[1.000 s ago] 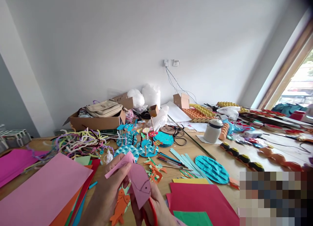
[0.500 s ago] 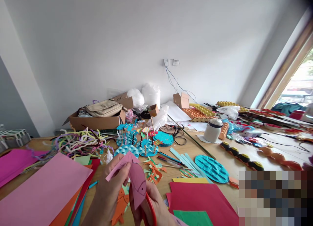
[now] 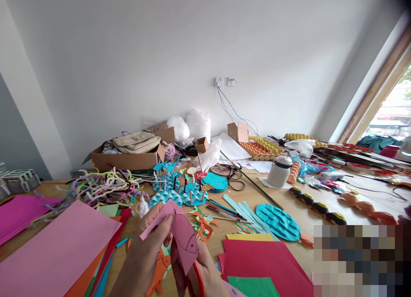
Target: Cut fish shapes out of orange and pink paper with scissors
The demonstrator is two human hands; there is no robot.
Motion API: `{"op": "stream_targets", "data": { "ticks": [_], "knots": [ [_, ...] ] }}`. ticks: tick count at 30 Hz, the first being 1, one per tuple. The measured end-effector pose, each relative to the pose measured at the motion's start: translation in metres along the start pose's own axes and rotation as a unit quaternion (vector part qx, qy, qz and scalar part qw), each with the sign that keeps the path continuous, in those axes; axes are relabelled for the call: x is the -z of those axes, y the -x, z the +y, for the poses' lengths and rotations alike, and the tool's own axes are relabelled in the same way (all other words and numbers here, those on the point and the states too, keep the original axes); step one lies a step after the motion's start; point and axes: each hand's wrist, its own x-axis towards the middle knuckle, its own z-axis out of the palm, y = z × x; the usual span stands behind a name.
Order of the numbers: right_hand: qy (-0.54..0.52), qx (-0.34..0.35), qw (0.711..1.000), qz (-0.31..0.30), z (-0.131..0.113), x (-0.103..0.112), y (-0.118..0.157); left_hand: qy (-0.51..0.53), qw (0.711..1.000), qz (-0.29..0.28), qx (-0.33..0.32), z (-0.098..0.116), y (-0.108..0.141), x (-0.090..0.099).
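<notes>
My left hand (image 3: 149, 241) pinches a pink paper (image 3: 183, 237) with a fish outline and a dark eye drawn on it. Red-handled scissors (image 3: 196, 280) are in my right hand (image 3: 207, 267), which is closed around the handles below the paper. The paper covers the blades. Under my hands on the table lies an orange paper fish (image 3: 159, 271). Orange and green paper scraps (image 3: 205, 226) are scattered just beyond.
Coloured sheets lie left, with a pink sheet (image 3: 61, 245) on top, and red paper (image 3: 263, 262) lies right. Behind are pipe cleaners (image 3: 102, 188), blue paper decorations (image 3: 192, 194), a cardboard box (image 3: 128, 161), a white jar (image 3: 279, 173) and a blue disc (image 3: 278, 222).
The fish end of the pink paper has swung slightly to the right. My left hand keeps its pinch, and the scissors stay in my right hand.
</notes>
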Motion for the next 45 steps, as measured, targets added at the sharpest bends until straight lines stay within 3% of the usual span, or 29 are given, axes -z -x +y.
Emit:
{"op": "stream_targets", "data": {
  "ticks": [12, 23, 34, 45],
  "knots": [
    [-0.013, 0.024, 0.999, 0.028, 0.01, -0.001, -0.004, 0.039, 0.999, 0.001, 0.032, -0.002, 0.0, 0.001],
    [-0.002, 0.045, 0.995, 0.093, 0.044, -0.001, -0.005, 0.057, 0.997, 0.01, 0.051, -0.001, 0.001, -0.001],
    [0.043, 0.033, 0.992, 0.111, 0.042, 0.007, -0.002, 0.05, 0.997, -0.001, 0.052, 0.0, 0.001, -0.001],
    [0.044, 0.089, 0.987, 0.128, 0.042, 0.008, 0.0, 0.032, 0.997, 0.031, 0.059, 0.007, 0.002, -0.003]
  ]
}}
